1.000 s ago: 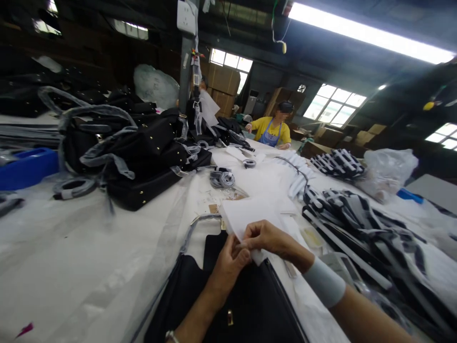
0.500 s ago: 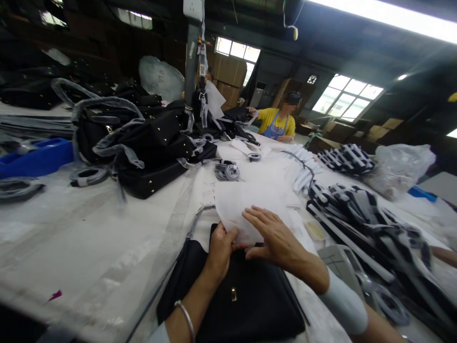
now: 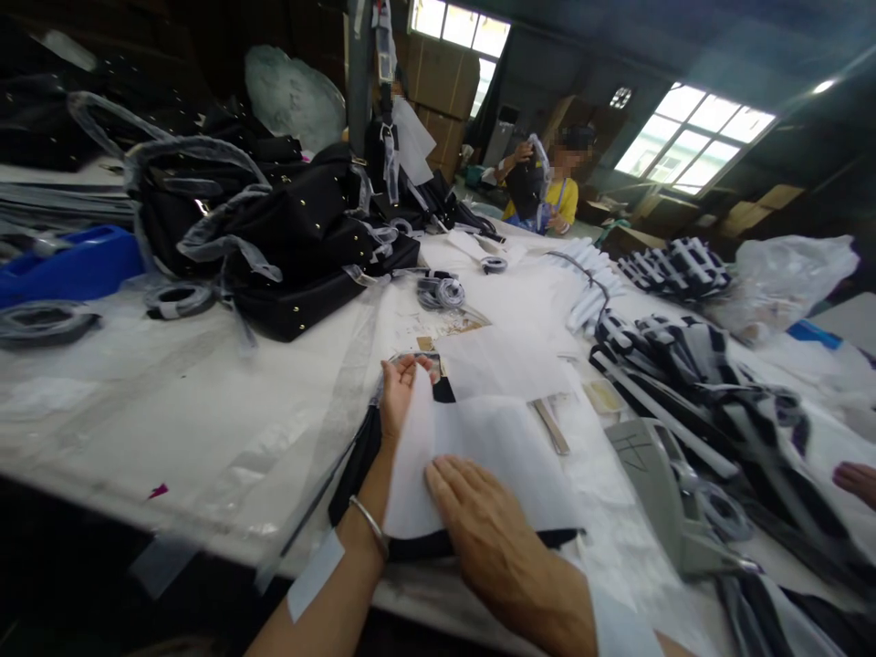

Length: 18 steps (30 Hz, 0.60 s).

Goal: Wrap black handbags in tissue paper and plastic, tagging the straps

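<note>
A white paper sheet [image 3: 506,447] lies over a black handbag [image 3: 356,465], hiding most of it. Only the bag's left side and front edge show. My right hand [image 3: 483,520] rests flat on the sheet, fingers stretched out. At the sheet's raised left edge is my left hand [image 3: 401,392], palm turned up and fingers loosely apart; the sheet stands against it and hides part of the palm. Behind the bag lies another white sheet [image 3: 506,360]. A flat metal strip [image 3: 551,426] sits on the table to the right.
Black bags with wrapped handles [image 3: 294,265] are piled at the back left, beside a blue bin [image 3: 75,260]. Wrapped straps [image 3: 712,383] and a grey tape dispenser [image 3: 657,493] stand at right. A co-worker [image 3: 561,192] holds up a bag across the table; another person's hand [image 3: 855,481] shows far right.
The paper sheet has come down over the bag's front. My right hand has moved down onto it, and my left hand has shifted to its left edge. The co-worker has lifted a bag.
</note>
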Tool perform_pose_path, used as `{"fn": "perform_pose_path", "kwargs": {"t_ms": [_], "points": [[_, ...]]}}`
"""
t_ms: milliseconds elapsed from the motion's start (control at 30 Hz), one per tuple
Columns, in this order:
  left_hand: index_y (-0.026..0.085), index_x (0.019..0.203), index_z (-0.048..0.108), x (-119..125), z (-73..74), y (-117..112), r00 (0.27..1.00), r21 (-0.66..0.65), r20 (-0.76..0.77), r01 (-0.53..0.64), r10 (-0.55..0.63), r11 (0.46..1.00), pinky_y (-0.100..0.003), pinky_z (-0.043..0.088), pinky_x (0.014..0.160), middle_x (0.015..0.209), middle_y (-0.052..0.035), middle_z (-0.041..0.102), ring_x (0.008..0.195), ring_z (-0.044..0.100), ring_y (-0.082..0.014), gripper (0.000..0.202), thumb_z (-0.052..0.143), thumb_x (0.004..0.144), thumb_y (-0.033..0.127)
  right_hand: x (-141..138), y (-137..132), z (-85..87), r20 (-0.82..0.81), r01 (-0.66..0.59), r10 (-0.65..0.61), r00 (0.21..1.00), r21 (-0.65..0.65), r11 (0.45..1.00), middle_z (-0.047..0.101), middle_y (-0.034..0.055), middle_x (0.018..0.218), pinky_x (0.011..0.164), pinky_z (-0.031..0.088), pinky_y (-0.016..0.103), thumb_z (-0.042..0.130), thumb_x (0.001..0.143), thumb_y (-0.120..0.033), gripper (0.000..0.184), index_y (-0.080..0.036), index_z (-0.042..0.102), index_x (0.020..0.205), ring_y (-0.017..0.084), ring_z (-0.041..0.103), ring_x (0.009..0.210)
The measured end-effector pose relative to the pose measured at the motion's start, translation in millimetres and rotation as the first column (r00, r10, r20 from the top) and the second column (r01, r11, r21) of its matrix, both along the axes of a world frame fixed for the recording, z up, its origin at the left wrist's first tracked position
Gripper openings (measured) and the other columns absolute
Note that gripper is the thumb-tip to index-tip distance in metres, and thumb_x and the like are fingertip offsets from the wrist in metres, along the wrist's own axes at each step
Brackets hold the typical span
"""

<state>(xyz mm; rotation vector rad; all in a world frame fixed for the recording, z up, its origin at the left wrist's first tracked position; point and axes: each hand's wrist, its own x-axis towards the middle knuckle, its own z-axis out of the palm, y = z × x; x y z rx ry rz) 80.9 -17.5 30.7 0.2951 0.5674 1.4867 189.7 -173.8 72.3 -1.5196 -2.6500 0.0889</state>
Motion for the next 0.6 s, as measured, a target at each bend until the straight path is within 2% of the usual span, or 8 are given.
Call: {"fn": "perform_pose_path", "kwargs": {"t_ms": [167,233,267,333,400,467,533,600], "points": [[0.018,0.097,0.063,-24.5,18.4,4.5,0.979,0.079,-0.112,-0.165,0.173,0.983,-0.036,0.048,0.094,0.105,-0.0087,0.065,0.107,0.061,-0.0197,0.047,0.047,0.093,0.062,-6.9,-7.7,-31.6,0.026,0.041,-0.038,0.999,-0.132,0.99,0.041,0.0122,0.153,0.117,0.032,0.053,0.042,0.09,-0.009,0.057,-0.014,0.042,0.147,0.033,0.036,0.141],[0.02,0.1,0.063,-35.4,39.7,-10.4,0.911,0.222,-0.248,-0.279,0.331,0.934,-0.032,0.045,0.097,0.108,-0.0059,0.065,0.11,0.059,-0.0175,0.038,0.052,0.093,0.056,-7.3,-8.9,-31.4,0.022,0.054,-0.052,0.998,-0.129,0.99,0.041,0.0127,0.153,0.116,0.03,0.056,0.042,0.092,-0.012,0.056,-0.014,0.041,0.148,0.035,0.034,0.142],[0.02,0.103,0.063,-41.2,50.8,-22.8,0.819,0.37,-0.378,-0.295,0.433,0.881,-0.032,0.045,0.097,0.11,-0.0058,0.065,0.109,0.059,-0.0177,0.033,0.052,0.095,0.051,-7.7,-9.9,-31.6,0.018,0.059,-0.057,0.998,-0.121,0.991,0.041,0.013,0.153,0.116,0.03,0.058,0.042,0.093,-0.013,0.056,-0.014,0.04,0.148,0.036,0.034,0.142],[0.02,0.11,0.063,-52.6,67.6,-55.9,0.563,0.624,-0.604,-0.105,0.564,0.774,-0.034,0.046,0.098,0.112,-0.0069,0.066,0.108,0.06,-0.0193,0.025,0.051,0.097,0.038,-8.2,-12.3,-34.8,0.011,0.067,-0.066,0.998,-0.098,0.993,0.04,0.013,0.154,0.115,0.029,0.059,0.043,0.092,-0.013,0.057,-0.014,0.038,0.15,0.036,0.033,0.142],[0.019,0.11,0.062,-62.2,70.0,-94.9,0.379,0.741,-0.67,0.289,0.638,0.607,-0.031,0.049,0.091,0.105,-0.0062,0.068,0.101,0.063,-0.0179,0.018,0.053,0.096,0.023,-8.2,-14.5,-41.0,0.0,0.064,-0.064,0.998,-0.067,0.996,0.041,0.0125,0.153,0.115,0.03,0.059,0.047,0.092,-0.014,0.058,-0.017,0.039,0.149,0.036,0.034,0.142],[0.016,0.103,0.062,-69.2,55.8,-131.7,0.33,0.72,-0.634,0.583,0.7,0.377,-0.028,0.051,0.08,0.09,-0.0055,0.069,0.088,0.064,-0.0163,0.013,0.054,0.092,0.014,-7.9,-15.6,-46.8,-0.014,0.059,-0.06,0.998,-0.038,0.998,0.043,0.0131,0.152,0.114,0.032,0.059,0.05,0.091,-0.016,0.057,-0.018,0.042,0.147,0.036,0.036,0.141],[0.013,0.096,0.063,-75.2,31.4,-159.8,0.24,0.658,-0.594,0.694,0.768,0.292,-0.027,0.049,0.069,0.075,-0.0033,0.066,0.072,0.062,-0.0142,0.013,0.052,0.092,0.009,-7.9,-15.3,-49.2,-0.029,0.071,-0.071,0.997,-0.009,0.997,0.045,0.0149,0.15,0.113,0.035,0.057,0.05,0.09,-0.012,0.055,-0.015,0.044,0.145,0.035,0.039,0.139],[0.009,0.105,0.064,-81.8,7.6,-176.7,0.181,0.629,-0.526,0.74,0.831,0.237,-0.029,0.049,0.073,0.082,-0.0071,0.069,0.077,0.063,-0.0152,0.024,0.042,0.095,0.007,-7.6,-13.8,-47.5,-0.049,0.088,-0.088,0.995,-0.001,0.996,0.048,0.0163,0.148,0.113,0.036,0.055,0.046,0.088,-0.005,0.056,-0.012,0.046,0.143,0.033,0.041,0.138]]}}
